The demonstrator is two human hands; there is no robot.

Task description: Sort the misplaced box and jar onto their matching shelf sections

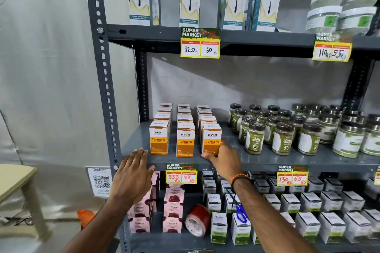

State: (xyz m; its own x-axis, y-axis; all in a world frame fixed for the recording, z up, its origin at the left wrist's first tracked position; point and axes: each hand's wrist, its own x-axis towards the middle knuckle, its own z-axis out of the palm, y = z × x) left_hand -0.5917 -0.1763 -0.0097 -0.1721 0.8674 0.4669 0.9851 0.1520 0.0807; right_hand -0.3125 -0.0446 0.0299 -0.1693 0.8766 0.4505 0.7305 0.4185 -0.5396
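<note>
Head view: right hand (224, 158) at frame centre, fingers on the front-right Turmeric box (211, 139), closure unclear. Left hand (131, 172) flat, empty, lower left. Square box with its row; misplaced jar not identifiable.

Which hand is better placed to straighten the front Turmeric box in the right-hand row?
Right. The right hand already touches the lower corner of that front Turmeric box, thumb at its base. The left hand hovers open at the shelf edge, left of all three rows and touching no box.
</note>
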